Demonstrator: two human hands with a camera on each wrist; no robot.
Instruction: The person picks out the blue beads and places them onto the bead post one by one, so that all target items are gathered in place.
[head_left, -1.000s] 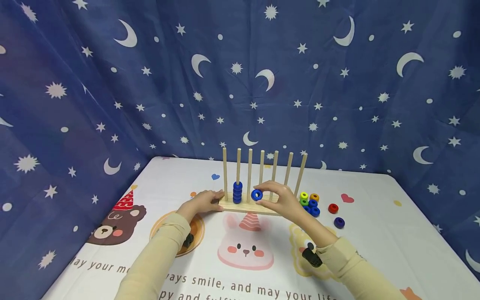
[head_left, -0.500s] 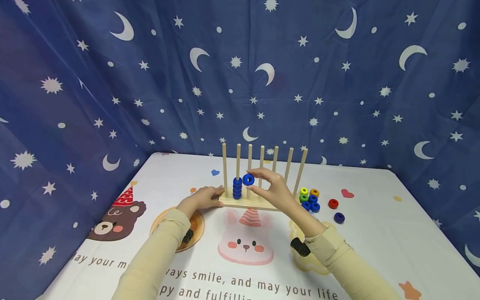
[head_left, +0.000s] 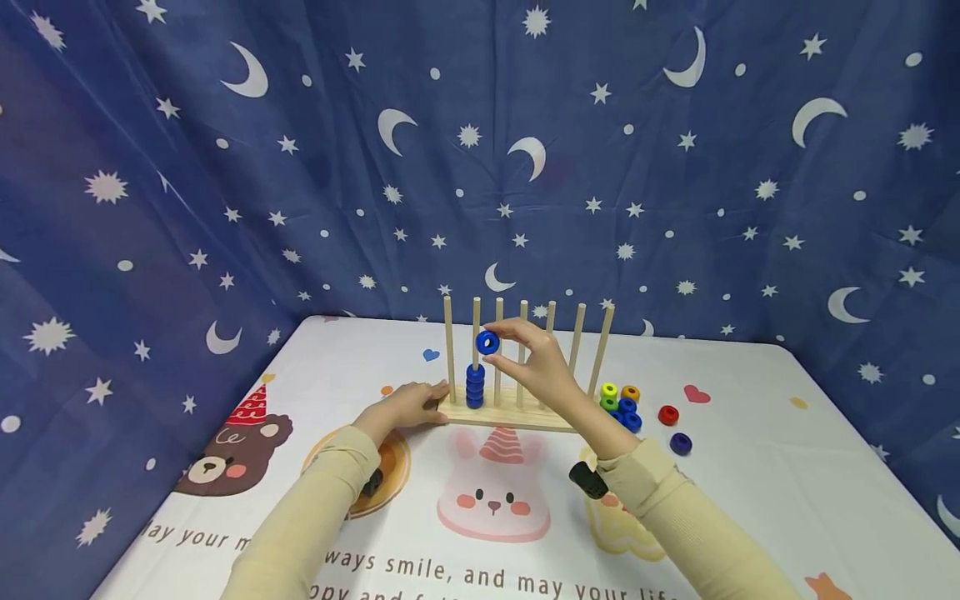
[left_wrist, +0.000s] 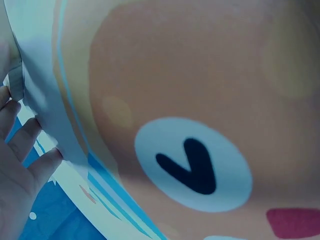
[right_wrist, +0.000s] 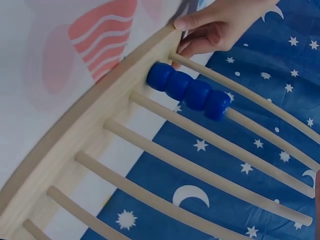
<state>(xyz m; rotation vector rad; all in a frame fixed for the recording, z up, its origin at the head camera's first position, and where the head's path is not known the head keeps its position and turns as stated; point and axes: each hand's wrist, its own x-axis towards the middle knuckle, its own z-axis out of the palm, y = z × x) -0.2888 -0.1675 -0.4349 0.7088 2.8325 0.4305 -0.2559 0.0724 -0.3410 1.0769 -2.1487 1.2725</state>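
Left hand (head_left: 408, 406) has thumb and fingers round the left end of the wooden rack (head_left: 510, 415), right hand (head_left: 546, 367) pinches a blue ring (head_left: 481, 348) by its rim, up near the peg (head_left: 476, 315) with the blue stack (head_left: 475, 387). Ring's probably light, stiff, bit slick, so rim's the grab spot imo. White printed tablecloth (head_left: 750, 467) below, starry blue curtain (head_left: 570, 50) behind

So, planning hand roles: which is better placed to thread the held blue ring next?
Right hand, probably: it pinches the ring near a pale wooden peg; the left hand holds the pale wooden base.
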